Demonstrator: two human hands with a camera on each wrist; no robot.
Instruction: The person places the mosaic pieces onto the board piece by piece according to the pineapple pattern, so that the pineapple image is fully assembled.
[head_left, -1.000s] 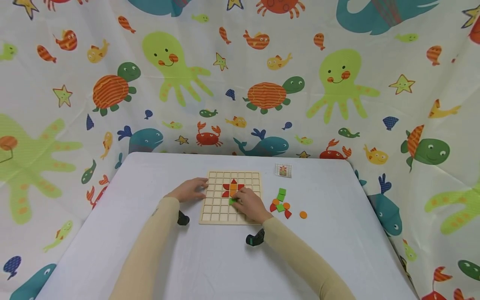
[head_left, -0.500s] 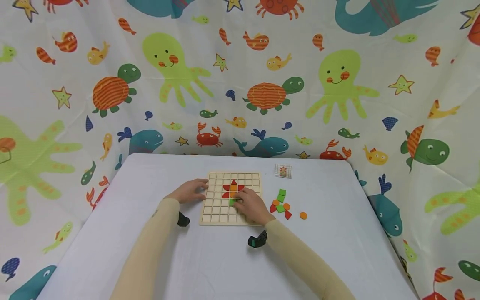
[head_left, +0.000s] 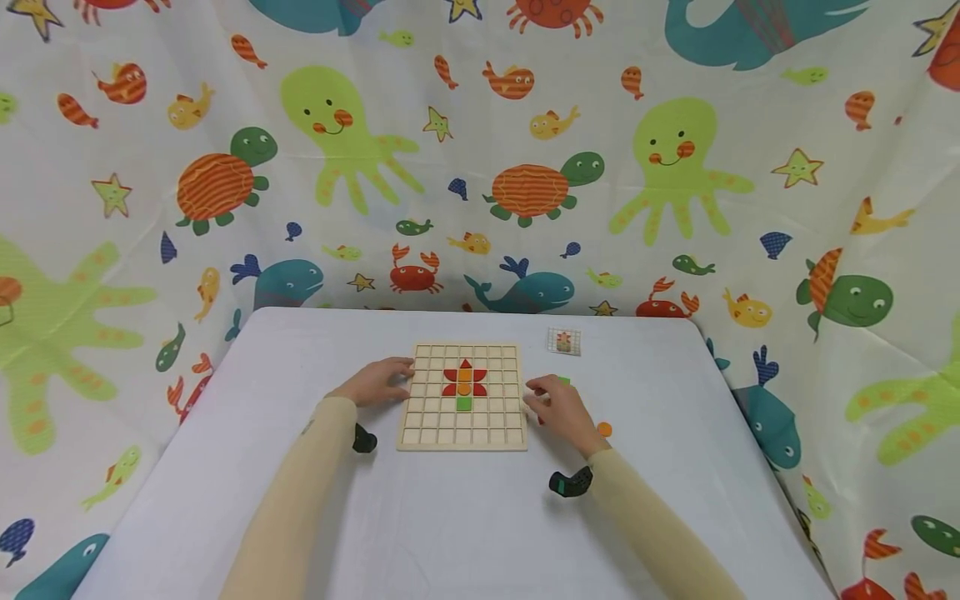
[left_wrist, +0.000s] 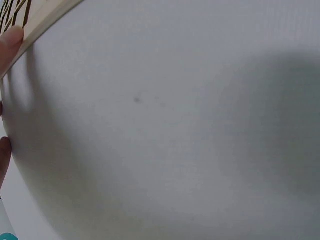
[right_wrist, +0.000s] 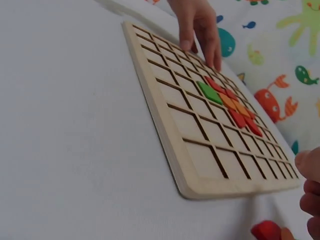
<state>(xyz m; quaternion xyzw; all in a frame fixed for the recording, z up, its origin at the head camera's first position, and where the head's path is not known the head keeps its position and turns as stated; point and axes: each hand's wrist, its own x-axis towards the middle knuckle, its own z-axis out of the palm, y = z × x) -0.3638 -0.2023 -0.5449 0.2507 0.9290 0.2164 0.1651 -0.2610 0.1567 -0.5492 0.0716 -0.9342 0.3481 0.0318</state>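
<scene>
on the bench point(head_left: 442, 517), the left hand point(head_left: 373, 382) rests spread fingers against the board point(head_left: 491, 422), seemingly to steady it, while the right hand point(head_left: 562, 408) hovers, fingers bent but parted, by loose pieces point(head_left: 604, 429).

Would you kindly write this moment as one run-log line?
left hand: touching pale wooden grid board; right hand: right of board, nothing visibly held; red, orange, green flat pieces: in board; flat orange disc: loose, right of board

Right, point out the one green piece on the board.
The green square, just below the orange round piece in the head view; everything else set in the wooden board is red or orange.
</scene>
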